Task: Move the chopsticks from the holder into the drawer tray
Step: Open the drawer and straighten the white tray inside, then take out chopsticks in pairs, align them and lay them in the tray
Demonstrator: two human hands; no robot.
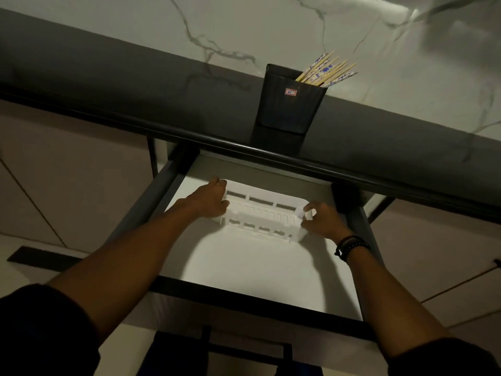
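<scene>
Our left hand point(208, 199) and right hand point(322, 218) grasp opposite ends of the white tray point(260, 213) inside the drawer point(244, 267). Beyond the tray, the chopsticks point(325, 71) stand in the black holder point(287, 109).

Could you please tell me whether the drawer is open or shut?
Open: the drawer is pulled out, exposing its white floor and the tray inside.

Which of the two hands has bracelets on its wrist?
The right hand, gripping the right end of the white tray: dark beaded bands circle its wrist. The left hand has a bare wrist.
</scene>
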